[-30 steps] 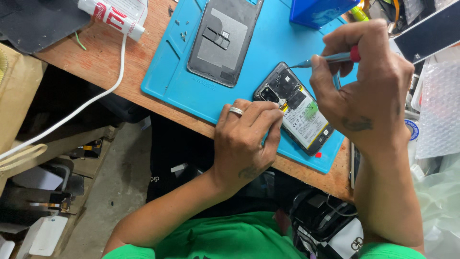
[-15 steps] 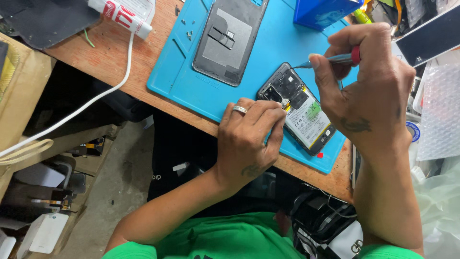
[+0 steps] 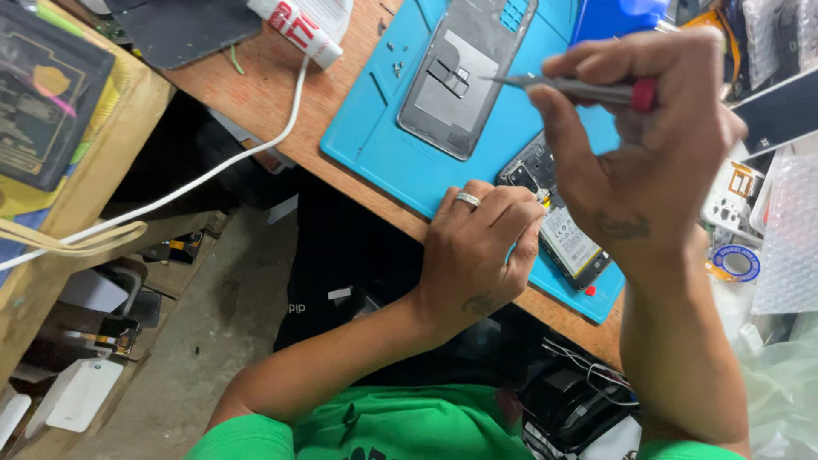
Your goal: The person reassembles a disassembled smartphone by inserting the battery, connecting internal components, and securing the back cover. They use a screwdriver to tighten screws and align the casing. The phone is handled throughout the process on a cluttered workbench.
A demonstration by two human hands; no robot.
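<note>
An opened phone (image 3: 569, 238) with its battery showing lies on a blue work mat (image 3: 383, 145). My left hand (image 3: 481, 247), a ring on one finger, rests on the phone's near-left edge and holds it down. My right hand (image 3: 648, 153) is raised above the phone and grips a thin screwdriver (image 3: 571, 88) with a red collar; its tip points left over the mat. A grey back cover (image 3: 464, 72) lies face down further up the mat. My right hand hides much of the phone.
A white and red tube (image 3: 294, 30) and a white cable (image 3: 213, 166) lie on the wooden bench (image 3: 281, 102). Small screws (image 3: 396, 66) sit on the mat. A blue box (image 3: 618, 17), bubble wrap (image 3: 788, 247) and a tape roll (image 3: 737, 262) crowd the right.
My right hand has lifted the screwdriver off the phone and swung it up and left. My left hand stays on the phone. The view has shifted right.
</note>
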